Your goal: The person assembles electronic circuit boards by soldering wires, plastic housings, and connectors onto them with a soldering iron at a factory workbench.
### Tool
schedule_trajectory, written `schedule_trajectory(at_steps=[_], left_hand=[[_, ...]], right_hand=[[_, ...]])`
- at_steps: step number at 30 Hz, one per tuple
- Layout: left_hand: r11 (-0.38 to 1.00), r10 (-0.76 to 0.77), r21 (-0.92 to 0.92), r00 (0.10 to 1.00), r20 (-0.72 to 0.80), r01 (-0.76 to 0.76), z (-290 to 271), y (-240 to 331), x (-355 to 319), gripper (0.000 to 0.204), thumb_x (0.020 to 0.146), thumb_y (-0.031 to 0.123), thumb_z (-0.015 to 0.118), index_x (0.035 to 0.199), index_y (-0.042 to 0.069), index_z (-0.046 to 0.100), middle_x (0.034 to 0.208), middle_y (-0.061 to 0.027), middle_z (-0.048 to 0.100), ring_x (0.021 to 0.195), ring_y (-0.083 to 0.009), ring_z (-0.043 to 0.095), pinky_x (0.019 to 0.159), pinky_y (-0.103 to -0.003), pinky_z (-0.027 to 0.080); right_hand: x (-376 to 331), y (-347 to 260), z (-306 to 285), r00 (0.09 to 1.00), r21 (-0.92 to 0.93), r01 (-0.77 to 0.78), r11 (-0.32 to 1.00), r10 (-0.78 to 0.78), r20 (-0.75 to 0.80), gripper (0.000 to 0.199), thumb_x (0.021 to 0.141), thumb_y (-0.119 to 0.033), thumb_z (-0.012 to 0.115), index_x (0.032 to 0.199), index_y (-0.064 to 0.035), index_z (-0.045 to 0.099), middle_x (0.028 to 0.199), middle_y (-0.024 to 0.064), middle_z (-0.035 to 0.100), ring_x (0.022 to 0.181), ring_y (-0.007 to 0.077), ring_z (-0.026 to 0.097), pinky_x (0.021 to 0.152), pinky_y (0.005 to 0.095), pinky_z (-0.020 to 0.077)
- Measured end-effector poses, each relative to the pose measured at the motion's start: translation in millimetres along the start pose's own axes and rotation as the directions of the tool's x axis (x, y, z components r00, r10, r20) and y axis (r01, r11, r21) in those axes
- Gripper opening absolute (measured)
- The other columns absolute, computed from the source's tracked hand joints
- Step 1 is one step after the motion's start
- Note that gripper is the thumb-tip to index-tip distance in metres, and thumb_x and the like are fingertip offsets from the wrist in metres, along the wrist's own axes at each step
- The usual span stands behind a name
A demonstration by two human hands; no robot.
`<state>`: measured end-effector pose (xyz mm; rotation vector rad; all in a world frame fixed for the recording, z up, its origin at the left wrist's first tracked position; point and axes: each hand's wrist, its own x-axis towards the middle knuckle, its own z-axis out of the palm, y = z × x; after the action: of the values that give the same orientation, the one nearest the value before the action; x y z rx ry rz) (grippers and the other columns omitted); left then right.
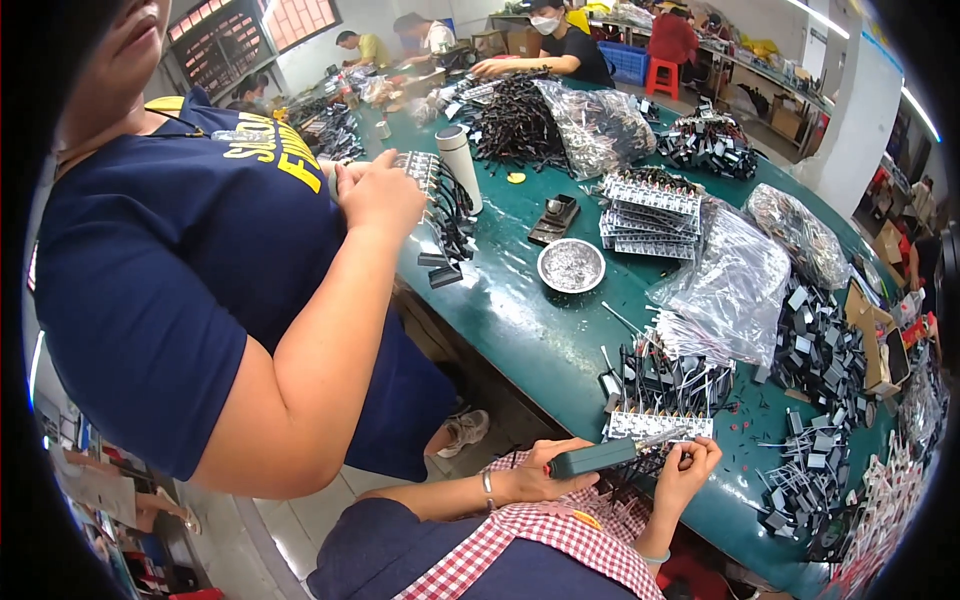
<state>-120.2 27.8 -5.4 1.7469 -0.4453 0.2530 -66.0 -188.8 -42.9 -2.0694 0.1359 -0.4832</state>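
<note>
My left hand (540,472) is wrapped round a dark green boxy hand tool (592,458) with a long metal shaft. That shaft points right, over a row of small white-and-silver parts on a strip (655,425) at the table's near edge. Curled at the strip's right end, my right hand (688,468) has thumb and fingertips pinched together; what they hold is too small to make out. Black housings with white cables (665,375) lie just beyond the strip. Dark wires hang below it, partly hidden by my hands.
At left a co-worker in navy (190,290) handles a similar strip (420,170). The green table (500,320) carries a metal bowl (571,266) of small silvery bits, a white flask (458,168), stacked strips (650,215), plastic bags (725,280) and heaps of black parts (815,340).
</note>
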Motion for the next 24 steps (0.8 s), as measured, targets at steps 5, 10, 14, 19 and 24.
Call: schedule_trajectory(at_steps=[5,10,14,19,24], left_hand=[[0.998,-0.041,-0.049,0.999,-0.030,0.040,3.8,-0.9,-0.1,0.035,0.074,0.010,0.076,0.102,-0.004,0.060,0.086,-0.0106,0.066,0.072,-0.0188,0.065,0.064,-0.026,0.050],[0.999,0.018,0.040,0.999,-0.035,-0.017,5.4,4.2,4.5,0.034,0.074,0.009,0.075,0.102,-0.004,0.060,0.087,-0.0102,0.066,0.073,-0.0168,0.064,0.065,-0.026,0.050],[1.000,-0.014,0.019,0.999,-0.052,0.015,8.8,11.5,-1.1,0.032,0.075,0.008,0.075,0.102,-0.003,0.061,0.090,-0.0104,0.065,0.076,-0.0155,0.063,0.067,-0.026,0.049],[0.993,-0.074,-0.100,0.996,-0.056,0.068,17.3,3.1,-13.5,0.031,0.076,0.004,0.073,0.103,-0.004,0.060,0.090,-0.0091,0.063,0.080,-0.0125,0.059,0.072,-0.025,0.046],[0.996,-0.059,-0.068,0.996,-0.061,0.055,15.7,0.4,-11.0,0.031,0.079,0.007,0.071,0.105,-0.004,0.059,0.092,-0.0099,0.062,0.080,-0.0151,0.058,0.071,-0.027,0.046]], right_hand=[[-3.3,-0.8,2.1,0.997,0.046,0.021,0.999,-0.017,-0.071,0.009,0.077,0.001,0.058,0.074,-0.0004,0.050,0.102,0.0093,0.047,0.067,0.0130,0.042,0.053,0.0226,0.0341],[-11.6,1.5,7.9,0.993,0.139,-0.008,0.990,0.024,-0.114,0.005,0.079,0.001,0.059,0.076,0.0004,0.054,0.105,0.0078,0.048,0.064,0.0096,0.041,0.054,0.0216,0.0337],[-14.2,-0.3,9.9,0.991,0.184,0.010,0.983,0.014,-0.133,0.004,0.080,0.002,0.058,0.078,0.0011,0.054,0.108,0.0078,0.047,0.068,0.0098,0.042,0.054,0.0222,0.0338],[-14.7,6.7,9.9,0.991,0.164,0.036,0.986,-0.014,-0.135,0.003,0.082,0.004,0.052,0.082,0.0021,0.051,0.112,0.0098,0.044,0.067,0.0112,0.043,0.055,0.0235,0.0344],[-10.0,3.2,10.6,0.994,0.129,0.059,0.990,-0.047,-0.095,0.003,0.083,0.004,0.052,0.081,0.0031,0.049,0.111,0.0099,0.044,0.064,0.0106,0.040,0.054,0.0241,0.0333]])
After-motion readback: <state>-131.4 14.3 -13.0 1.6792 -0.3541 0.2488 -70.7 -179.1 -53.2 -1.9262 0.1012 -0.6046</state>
